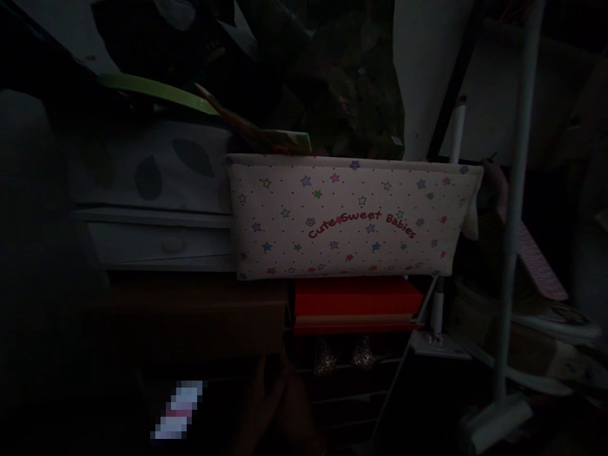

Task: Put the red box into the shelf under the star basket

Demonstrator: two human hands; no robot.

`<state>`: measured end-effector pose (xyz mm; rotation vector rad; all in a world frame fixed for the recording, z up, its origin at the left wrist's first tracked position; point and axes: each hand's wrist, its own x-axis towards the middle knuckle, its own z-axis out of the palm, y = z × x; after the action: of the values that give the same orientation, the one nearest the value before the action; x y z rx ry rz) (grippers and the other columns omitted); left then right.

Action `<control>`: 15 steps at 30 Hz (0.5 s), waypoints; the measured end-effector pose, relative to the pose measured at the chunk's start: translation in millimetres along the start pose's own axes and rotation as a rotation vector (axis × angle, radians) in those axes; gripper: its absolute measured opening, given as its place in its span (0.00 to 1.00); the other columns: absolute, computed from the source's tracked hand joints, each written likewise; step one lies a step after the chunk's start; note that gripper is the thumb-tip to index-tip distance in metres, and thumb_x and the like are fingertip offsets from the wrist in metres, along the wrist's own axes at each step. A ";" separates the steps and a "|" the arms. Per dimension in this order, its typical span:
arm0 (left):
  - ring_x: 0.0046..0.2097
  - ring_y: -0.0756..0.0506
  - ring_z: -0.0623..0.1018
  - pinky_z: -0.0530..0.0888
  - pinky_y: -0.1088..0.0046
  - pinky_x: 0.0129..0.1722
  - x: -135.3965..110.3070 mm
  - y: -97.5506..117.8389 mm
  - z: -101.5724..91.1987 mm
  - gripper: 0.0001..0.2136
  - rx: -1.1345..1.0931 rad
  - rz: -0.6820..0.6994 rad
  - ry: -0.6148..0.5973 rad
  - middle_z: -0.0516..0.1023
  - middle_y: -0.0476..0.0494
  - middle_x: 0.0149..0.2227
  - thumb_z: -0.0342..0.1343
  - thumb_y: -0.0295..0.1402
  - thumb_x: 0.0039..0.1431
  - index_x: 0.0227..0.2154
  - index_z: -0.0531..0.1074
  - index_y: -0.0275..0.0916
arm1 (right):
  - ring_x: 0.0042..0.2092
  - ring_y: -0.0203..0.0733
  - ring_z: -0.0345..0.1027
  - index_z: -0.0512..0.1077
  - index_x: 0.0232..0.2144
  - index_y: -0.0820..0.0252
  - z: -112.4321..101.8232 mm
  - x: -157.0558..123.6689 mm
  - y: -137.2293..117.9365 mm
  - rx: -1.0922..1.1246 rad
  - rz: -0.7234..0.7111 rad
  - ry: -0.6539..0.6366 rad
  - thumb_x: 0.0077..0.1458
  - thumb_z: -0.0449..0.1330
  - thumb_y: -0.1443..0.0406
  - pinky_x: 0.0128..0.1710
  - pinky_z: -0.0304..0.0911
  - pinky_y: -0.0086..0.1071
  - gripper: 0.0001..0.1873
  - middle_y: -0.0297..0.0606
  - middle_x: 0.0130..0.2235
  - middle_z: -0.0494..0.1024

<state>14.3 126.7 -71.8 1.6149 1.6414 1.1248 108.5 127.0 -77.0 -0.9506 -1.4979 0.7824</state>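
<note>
Touching a starry cloth pouch (354,218), the right hand (494,187) is too dark to judge.

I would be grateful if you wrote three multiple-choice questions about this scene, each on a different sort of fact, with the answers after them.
1. What lies directly below the cream fabric pouch?
A) a green plate
B) a red box
C) a wicker basket

2. What colour is the "Cute Sweet Babies" lettering on the pouch?
A) blue
B) black
C) red

3. What state is the white drawer to the left of the pouch in?
A) pulled far out
B) shut
C) lying on the floor

Answers:
1. B, the red box sits just beneath the pouch's lower edge.
2. C, the words arc across the pouch in red.
3. B, the knobbed drawer front sits level in its unit.
</note>
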 end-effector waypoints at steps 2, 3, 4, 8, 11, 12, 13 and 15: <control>0.65 0.35 0.56 0.52 0.54 0.65 1.6 0.4 -0.7 0.30 0.049 0.052 0.035 0.56 0.24 0.64 0.42 0.45 0.58 0.58 0.57 0.27 | 0.56 0.42 0.65 0.56 0.61 0.55 -11.2 -1.7 -2.7 -0.190 -0.002 -0.030 0.58 0.47 0.71 0.55 0.61 0.37 0.28 0.44 0.56 0.69; 0.65 0.35 0.56 0.53 0.54 0.64 2.8 -0.5 -0.6 0.30 0.079 0.078 0.045 0.56 0.24 0.63 0.42 0.45 0.58 0.57 0.57 0.26 | 0.53 0.43 0.67 0.58 0.60 0.55 -17.6 -2.4 -4.3 -0.293 0.010 -0.028 0.56 0.48 0.72 0.52 0.63 0.37 0.29 0.45 0.54 0.71; 0.65 0.34 0.56 0.54 0.54 0.64 3.9 -1.9 -0.4 0.30 0.108 0.092 0.051 0.56 0.23 0.63 0.42 0.45 0.58 0.57 0.58 0.26 | 0.51 0.44 0.69 0.60 0.59 0.56 -24.7 -2.7 -6.1 -0.392 0.027 -0.018 0.55 0.48 0.72 0.50 0.65 0.37 0.28 0.46 0.52 0.73; 0.64 0.31 0.58 0.59 0.52 0.62 5.7 -7.6 0.8 0.30 0.236 0.120 0.092 0.57 0.23 0.62 0.43 0.44 0.58 0.57 0.59 0.25 | 0.50 0.47 0.68 0.69 0.50 0.60 -56.8 -0.6 -13.7 -0.708 0.077 0.086 0.54 0.48 0.72 0.50 0.65 0.39 0.22 0.48 0.49 0.73; 0.64 0.31 0.58 0.59 0.52 0.61 3.2 -8.4 2.8 0.27 0.273 0.154 0.213 0.57 0.24 0.61 0.44 0.40 0.57 0.55 0.61 0.26 | 0.52 0.49 0.66 0.68 0.52 0.60 -79.8 2.3 -11.7 -0.905 0.080 0.155 0.53 0.49 0.73 0.52 0.63 0.41 0.25 0.49 0.49 0.72; 0.63 0.31 0.59 0.59 0.53 0.61 2.0 -7.7 4.2 0.26 0.235 0.158 0.227 0.58 0.25 0.61 0.45 0.39 0.57 0.55 0.62 0.27 | 0.53 0.50 0.64 0.65 0.55 0.59 -85.9 2.9 -8.2 -0.952 0.063 0.151 0.51 0.51 0.73 0.53 0.62 0.42 0.28 0.49 0.51 0.71; 0.62 0.33 0.62 0.61 0.54 0.60 0.7 -6.6 6.2 0.25 0.162 0.153 0.200 0.60 0.26 0.60 0.45 0.38 0.56 0.54 0.63 0.28 | 0.55 0.51 0.62 0.62 0.58 0.59 -90.8 3.3 -3.2 -0.989 0.044 0.135 0.49 0.53 0.73 0.55 0.60 0.44 0.32 0.50 0.54 0.68; 0.57 0.37 0.68 0.63 0.57 0.58 -1.6 -4.0 12.3 0.23 -0.025 0.128 0.058 0.67 0.30 0.55 0.46 0.38 0.55 0.51 0.66 0.32 | 0.60 0.55 0.56 0.56 0.61 0.58 -96.8 3.6 9.9 -1.044 0.024 0.099 0.45 0.56 0.74 0.57 0.55 0.48 0.39 0.52 0.60 0.61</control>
<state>23.0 127.6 -81.3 1.7065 1.5716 1.2619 205.5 131.4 -70.7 -1.7258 -1.8078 -0.1110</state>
